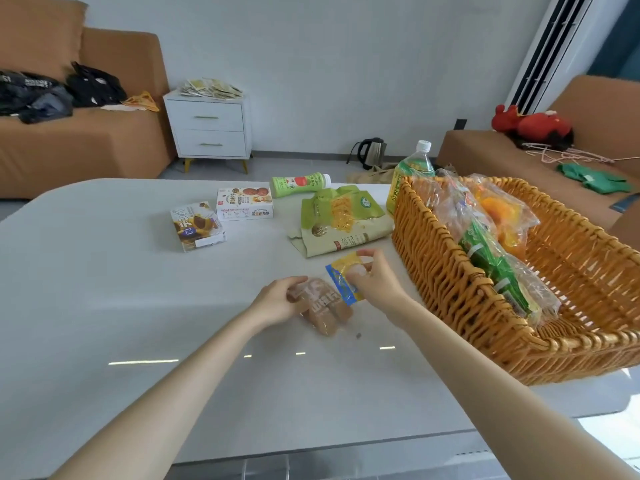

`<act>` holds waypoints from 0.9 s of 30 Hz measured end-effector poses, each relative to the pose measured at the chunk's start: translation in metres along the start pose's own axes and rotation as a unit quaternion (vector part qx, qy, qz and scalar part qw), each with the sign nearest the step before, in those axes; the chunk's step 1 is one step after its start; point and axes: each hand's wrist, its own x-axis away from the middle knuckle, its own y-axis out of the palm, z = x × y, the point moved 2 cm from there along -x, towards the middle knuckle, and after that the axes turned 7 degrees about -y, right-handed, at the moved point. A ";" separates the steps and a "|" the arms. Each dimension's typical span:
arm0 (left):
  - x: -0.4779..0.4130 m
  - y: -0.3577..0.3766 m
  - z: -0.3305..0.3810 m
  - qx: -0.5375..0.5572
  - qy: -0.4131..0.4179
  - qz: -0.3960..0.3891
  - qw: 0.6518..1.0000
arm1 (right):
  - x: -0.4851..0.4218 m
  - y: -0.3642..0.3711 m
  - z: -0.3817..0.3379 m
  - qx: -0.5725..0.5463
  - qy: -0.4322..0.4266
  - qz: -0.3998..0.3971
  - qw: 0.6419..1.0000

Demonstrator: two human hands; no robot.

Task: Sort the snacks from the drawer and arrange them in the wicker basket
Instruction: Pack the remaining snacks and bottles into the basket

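Observation:
On the pale table my left hand [277, 301] grips the left end of a clear packet of brown bread rolls [320, 311]. Just to its right, my right hand [375, 280] pinches a small yellow and blue snack packet [343, 278], held slightly above the rolls. The wicker basket [450, 282] stands at the right, holding a green-striped bag [491, 268] and clear bags of orange snacks [498, 209]. Further back lie two green snack bags [341, 220], two small boxes [244, 202] [197, 226] and a green bottle on its side [299, 184].
A large green drink bottle [412, 174] stands behind the basket's far left corner. Orange sofas flank the room, a white two-drawer cabinet [209, 128] stands at the wall, and a kettle [370, 152] sits on the floor. The table's near edge [311, 455] is close to me.

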 end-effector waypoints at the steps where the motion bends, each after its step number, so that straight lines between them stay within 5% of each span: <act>1: 0.002 -0.003 -0.003 0.013 -0.003 0.012 1.000 | 0.001 0.009 0.000 -0.011 0.012 -0.025 1.000; 7: 0.000 -0.025 -0.014 0.051 -0.025 0.052 0.997 | -0.009 0.025 0.008 0.226 0.019 -0.107 0.968; 13: -0.026 -0.051 -0.002 0.044 0.016 0.086 0.995 | -0.061 0.020 -0.006 0.053 0.070 -0.001 0.996; 19: -0.077 -0.057 0.004 0.015 0.054 0.085 0.995 | -0.114 0.045 0.016 0.166 0.087 -0.007 0.982; 27: -0.126 -0.029 0.000 -0.105 0.119 0.027 0.987 | -0.139 0.068 0.022 0.215 0.154 0.117 0.957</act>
